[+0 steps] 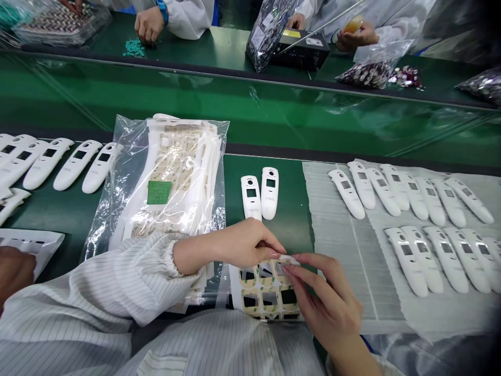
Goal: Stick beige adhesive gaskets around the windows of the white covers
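Nearest to the camera is the striped smock of the person, and just beyond it, on the green desk, lies the sheet of framed window pieces; I take this sheet as the centre of the clock. At its 12 to 1 o'clock edge both hands meet. A thin piece could bend, or stick to the skin and take a finger mark, I judge, because the fingertips work so close to it; the sheet could also slide, since no palm seems to press it flat. The left hand comes from 10 o'clock, its thumb and forefinger closed to a pinch on the pale upper edge. The right hand comes from 4 o'clock, its thumb and fingers drawn together on the same edge, with almost no gap; whether a piece is already loosened between them, I cannot tell. At 12 o'clock, just past the left hand, a pair of white handheld devices lies side by side, and the left wrist could knock the nearer one if it lifts carelessly. At 10 o'clock is a clear plastic bag with similar sheets, and farther out a row of the same devices. At 9 o'clock another person's hand appears. At 2 to 3 o'clock, white foam sheeting carries two more rows. Beyond, at 11 o'clock, a co-worker's hand rests beside small turquoise pieces.
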`<state>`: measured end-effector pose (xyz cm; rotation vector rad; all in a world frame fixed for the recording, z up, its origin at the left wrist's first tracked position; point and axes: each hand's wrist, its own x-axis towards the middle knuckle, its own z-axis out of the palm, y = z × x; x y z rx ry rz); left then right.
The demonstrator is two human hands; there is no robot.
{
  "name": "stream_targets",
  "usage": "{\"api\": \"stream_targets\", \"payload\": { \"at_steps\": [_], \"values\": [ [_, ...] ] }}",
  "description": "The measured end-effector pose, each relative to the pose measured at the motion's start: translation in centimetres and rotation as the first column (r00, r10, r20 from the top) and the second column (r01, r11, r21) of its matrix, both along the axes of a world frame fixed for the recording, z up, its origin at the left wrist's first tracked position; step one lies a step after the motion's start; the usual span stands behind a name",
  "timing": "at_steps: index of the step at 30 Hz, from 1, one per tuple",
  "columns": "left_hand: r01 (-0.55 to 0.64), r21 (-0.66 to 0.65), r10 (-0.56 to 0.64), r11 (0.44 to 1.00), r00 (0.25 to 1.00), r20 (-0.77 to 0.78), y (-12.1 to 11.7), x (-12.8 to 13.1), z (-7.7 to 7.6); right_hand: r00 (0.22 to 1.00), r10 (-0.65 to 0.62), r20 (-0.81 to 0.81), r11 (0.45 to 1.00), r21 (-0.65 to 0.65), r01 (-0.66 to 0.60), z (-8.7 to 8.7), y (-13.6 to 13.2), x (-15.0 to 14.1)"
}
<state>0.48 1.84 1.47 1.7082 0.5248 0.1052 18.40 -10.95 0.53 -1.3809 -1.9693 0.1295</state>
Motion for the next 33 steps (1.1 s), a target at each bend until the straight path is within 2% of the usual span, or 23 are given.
{"api": "stream_targets", "payload": {
  "at_steps": [5,8,12,21,28,33],
  "values": [
    [-0.009,-0.034,0.010,0.999,1.000,0.024,-0.1,0.0,-0.2,0.994,-0.101,0.032,0.995,-0.001,0.102,0.2,0.3,-0.1],
    [-0.028,-0.059,0.030,0.998,0.999,0.029,-0.1,-0.1,-0.2,0.994,-0.091,0.065,0.996,-0.003,0.091,0.3,0.3,0.0],
    [-0.051,-0.060,0.053,0.997,0.998,0.030,-0.1,-0.2,-0.1,0.998,-0.062,-0.015,0.997,-0.050,0.061,0.4,0.4,-0.2],
    [-0.031,-0.107,0.036,0.994,0.998,0.044,-0.1,-0.4,1.0,0.982,-0.118,-0.147,0.976,-0.197,0.087,0.5,0.1,-0.1],
    [-0.022,-0.168,0.030,0.986,0.998,0.046,-0.2,-0.6,0.7,0.964,-0.095,-0.250,0.977,-0.207,0.042,0.4,-0.2,0.0],
    [-0.030,-0.177,0.038,0.984,0.998,0.041,-0.1,-0.6,0.7,0.952,-0.052,-0.301,0.986,-0.166,0.001,0.2,-0.1,-0.1]
  ]
}}
